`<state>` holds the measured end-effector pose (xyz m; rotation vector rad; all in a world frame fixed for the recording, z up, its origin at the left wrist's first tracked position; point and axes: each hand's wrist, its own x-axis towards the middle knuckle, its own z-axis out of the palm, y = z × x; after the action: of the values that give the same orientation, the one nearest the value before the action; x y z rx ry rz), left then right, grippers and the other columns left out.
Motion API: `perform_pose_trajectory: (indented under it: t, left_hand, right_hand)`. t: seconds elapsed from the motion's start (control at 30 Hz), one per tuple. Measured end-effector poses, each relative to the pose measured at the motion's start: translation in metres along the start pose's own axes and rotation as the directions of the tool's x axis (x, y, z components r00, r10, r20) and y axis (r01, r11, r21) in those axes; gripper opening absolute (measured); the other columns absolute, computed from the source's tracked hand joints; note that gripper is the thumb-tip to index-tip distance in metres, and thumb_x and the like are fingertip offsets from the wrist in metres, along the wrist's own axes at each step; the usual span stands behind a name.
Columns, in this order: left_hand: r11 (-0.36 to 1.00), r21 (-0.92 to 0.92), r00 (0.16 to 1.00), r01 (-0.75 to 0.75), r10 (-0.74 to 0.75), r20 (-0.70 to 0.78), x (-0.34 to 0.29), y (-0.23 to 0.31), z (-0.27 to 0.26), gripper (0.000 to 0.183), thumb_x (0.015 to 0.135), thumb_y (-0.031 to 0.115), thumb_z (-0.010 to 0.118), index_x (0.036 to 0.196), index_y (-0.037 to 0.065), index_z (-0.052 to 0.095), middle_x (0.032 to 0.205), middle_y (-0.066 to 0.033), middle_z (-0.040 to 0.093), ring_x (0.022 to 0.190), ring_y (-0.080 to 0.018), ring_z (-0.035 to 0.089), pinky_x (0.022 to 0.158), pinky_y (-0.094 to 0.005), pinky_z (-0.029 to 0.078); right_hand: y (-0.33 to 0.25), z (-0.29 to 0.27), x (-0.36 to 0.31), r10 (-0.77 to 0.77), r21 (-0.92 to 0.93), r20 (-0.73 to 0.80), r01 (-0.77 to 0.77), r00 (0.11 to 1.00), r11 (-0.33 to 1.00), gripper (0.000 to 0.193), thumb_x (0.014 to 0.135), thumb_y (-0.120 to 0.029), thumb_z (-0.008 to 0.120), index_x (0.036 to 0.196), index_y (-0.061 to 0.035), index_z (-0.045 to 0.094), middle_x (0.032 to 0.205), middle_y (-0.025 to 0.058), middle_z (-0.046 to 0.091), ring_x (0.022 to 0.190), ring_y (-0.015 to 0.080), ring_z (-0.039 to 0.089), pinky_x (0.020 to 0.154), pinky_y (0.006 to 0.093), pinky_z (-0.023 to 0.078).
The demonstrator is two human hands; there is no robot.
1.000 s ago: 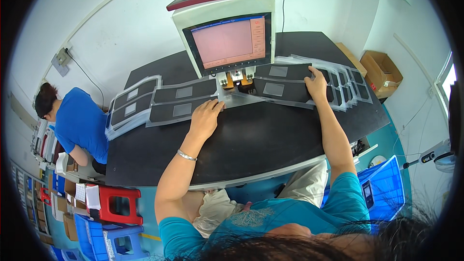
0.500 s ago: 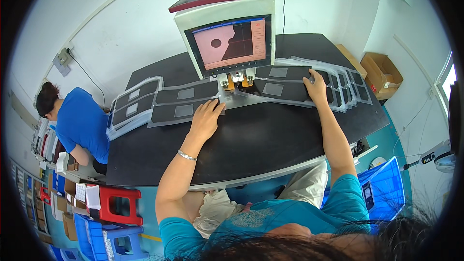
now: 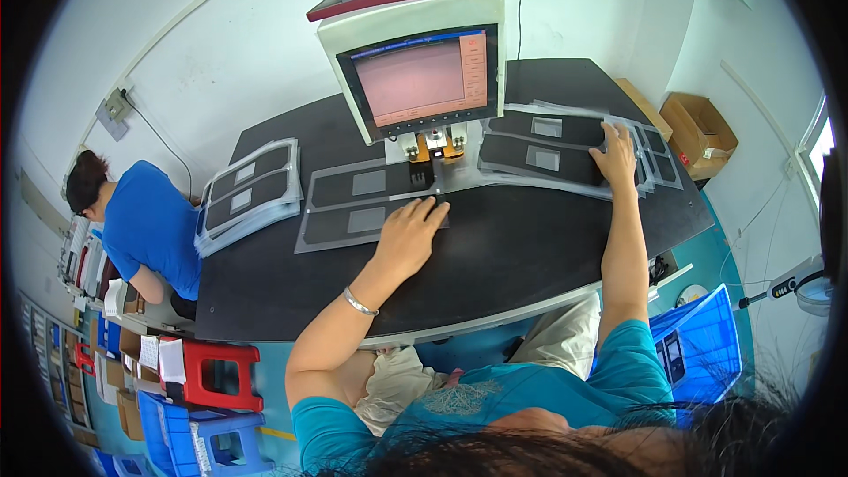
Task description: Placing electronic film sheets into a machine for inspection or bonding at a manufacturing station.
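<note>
My left hand [image 3: 411, 234] lies palm down with fingers stretched out, on the near right corner of a clear-edged sheet with two black panels [image 3: 329, 187]. Each panel has a pale rectangular window, and the sheet's far right end reaches under the head of a machine [image 3: 435, 143]. On the right, my right hand [image 3: 617, 159] rests with thumb and fingers apart on the right end of a similar sheet [image 3: 505, 156], which lies over a fanned stack. Above the machine head, a monitor [image 3: 413, 79] shows a plain pink picture.
A stack of the same sheets [image 3: 247, 199] lies at the left of the black table [image 3: 495, 247]. A co-worker in blue [image 3: 155, 221] sits beyond it. Cardboard box [image 3: 698, 137] stands behind the table's right end; red stool [image 3: 221, 374] and blue stool [image 3: 230, 442] stand lower left.
My left hand and its sheet have moved right and nearer to me. My right hand and the right-hand sheet have shifted right. A dark-holed shape has gone from the monitor.
</note>
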<state>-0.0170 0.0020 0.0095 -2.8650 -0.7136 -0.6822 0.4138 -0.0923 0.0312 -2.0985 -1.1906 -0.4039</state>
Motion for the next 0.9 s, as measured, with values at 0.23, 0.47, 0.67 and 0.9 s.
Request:
perform_pose_trajectory:
  t: [0.23, 0.47, 0.67, 0.9]
  left_hand:
    - [0.998, 0.041, 0.999, -0.044, 0.044, -0.002, 0.009, 0.018, 0.010, 0.046, 0.087, 0.003, 0.058, 0.132, 0.010, 0.060, 0.133, -0.0135, 0.061, 0.122, -0.0311, 0.058, 0.097, -0.0419, 0.051]
    - [0.996, 0.082, 0.999, -0.030, 0.032, -0.028, 0.012, 0.020, 0.016, 0.047, 0.086, 0.004, 0.059, 0.133, 0.010, 0.059, 0.133, -0.0143, 0.060, 0.123, -0.0319, 0.057, 0.096, -0.0419, 0.051]
    - [0.994, 0.094, 0.998, -0.048, 0.052, -0.040, 0.009, 0.020, 0.014, 0.044, 0.088, 0.007, 0.060, 0.132, 0.010, 0.060, 0.131, -0.0141, 0.062, 0.122, -0.0314, 0.058, 0.094, -0.0417, 0.052]
    - [0.999, -0.002, 0.999, -0.032, 0.032, -0.018, 0.009, 0.022, 0.008, 0.042, 0.090, 0.012, 0.062, 0.132, 0.008, 0.060, 0.130, -0.0153, 0.062, 0.121, -0.0319, 0.058, 0.096, -0.0421, 0.051]
  right_hand:
    - [-0.036, 0.036, -0.010, -0.209, 0.076, 0.017, 0.207, 0.978, 0.975, 0.052, 0.079, -0.023, 0.076, 0.126, -0.0044, 0.062, 0.136, 0.0227, 0.054, 0.127, 0.0400, 0.050, 0.106, 0.0458, 0.043]
    - [-0.093, 0.057, -0.038, -0.451, 0.073, 0.268, 0.448, 0.851, 0.891, 0.047, 0.090, -0.032, 0.067, 0.129, -0.0075, 0.061, 0.137, 0.0194, 0.054, 0.127, 0.0382, 0.051, 0.106, 0.0459, 0.041]
    - [-0.063, 0.031, -0.025, -0.430, 0.173, 0.364, 0.394, 0.826, 0.903, 0.045, 0.088, -0.032, 0.068, 0.127, -0.0081, 0.063, 0.135, 0.0149, 0.058, 0.128, 0.0348, 0.052, 0.106, 0.0439, 0.042]
    - [-0.058, 0.028, -0.023, -0.430, 0.218, 0.378, 0.373, 0.820, 0.902, 0.045, 0.086, -0.029, 0.070, 0.125, -0.0064, 0.064, 0.134, 0.0151, 0.059, 0.127, 0.0341, 0.053, 0.107, 0.0421, 0.042]
